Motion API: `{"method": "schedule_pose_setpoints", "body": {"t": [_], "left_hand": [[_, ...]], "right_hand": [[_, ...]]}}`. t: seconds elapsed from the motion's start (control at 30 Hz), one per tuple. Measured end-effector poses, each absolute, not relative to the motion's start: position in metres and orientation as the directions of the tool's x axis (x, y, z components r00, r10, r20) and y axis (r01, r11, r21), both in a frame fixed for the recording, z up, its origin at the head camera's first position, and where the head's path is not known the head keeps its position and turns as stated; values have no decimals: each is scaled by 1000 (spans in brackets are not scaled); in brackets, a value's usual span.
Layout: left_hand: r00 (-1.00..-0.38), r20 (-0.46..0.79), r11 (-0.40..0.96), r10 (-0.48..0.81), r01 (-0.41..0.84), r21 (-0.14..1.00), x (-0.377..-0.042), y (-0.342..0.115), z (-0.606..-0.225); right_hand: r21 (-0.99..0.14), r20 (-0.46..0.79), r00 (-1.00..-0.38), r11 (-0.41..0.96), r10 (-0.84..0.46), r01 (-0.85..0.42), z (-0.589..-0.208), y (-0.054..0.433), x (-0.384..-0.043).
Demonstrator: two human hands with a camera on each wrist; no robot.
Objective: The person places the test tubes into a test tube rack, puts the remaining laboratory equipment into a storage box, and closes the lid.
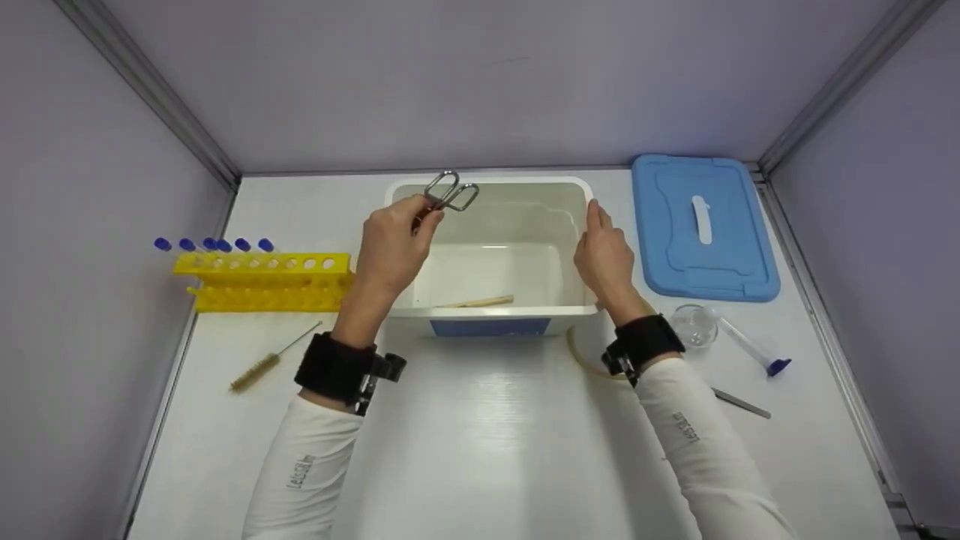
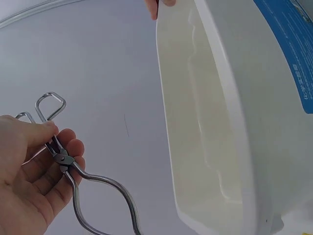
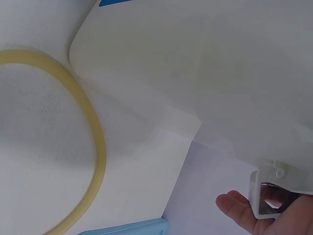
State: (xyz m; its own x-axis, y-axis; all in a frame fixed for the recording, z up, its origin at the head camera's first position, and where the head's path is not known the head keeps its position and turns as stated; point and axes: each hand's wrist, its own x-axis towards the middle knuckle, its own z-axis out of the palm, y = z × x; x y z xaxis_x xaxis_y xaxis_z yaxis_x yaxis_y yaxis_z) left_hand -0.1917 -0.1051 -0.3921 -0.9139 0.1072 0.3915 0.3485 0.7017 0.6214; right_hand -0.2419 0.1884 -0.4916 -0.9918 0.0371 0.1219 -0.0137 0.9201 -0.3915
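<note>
My left hand holds silver crucible tongs over the left side of a white plastic bin. In the left wrist view, thumb and fingers pinch the tongs near the pivot, with the finger loops up and the curved arms hanging down. My right hand grips the bin's right side at the rim. The right wrist view shows that hand around the bin's white side handle. A thin wooden piece lies inside the bin, partly hidden by the front rim.
Left stand a yellow test tube rack with several blue-capped tubes and a bristle brush. Right are a blue lid, a small glass vessel, a blue-footed cylinder and tweezers. Tan tubing curls beside the bin.
</note>
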Motion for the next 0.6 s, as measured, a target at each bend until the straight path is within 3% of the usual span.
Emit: {"method": "schedule_pose_setpoints", "body": {"t": [0.33,0.6], "left_hand": [[-911,374,700,172,380,604,-194,-84,-397],[-926,263,699,271,377,607,-199,-82,-409]], "right_hand": [[-397,93,-995,918,44,4,-489,189,-242],[-392,100,-994,920,42,-1,-490,189,-242]]}}
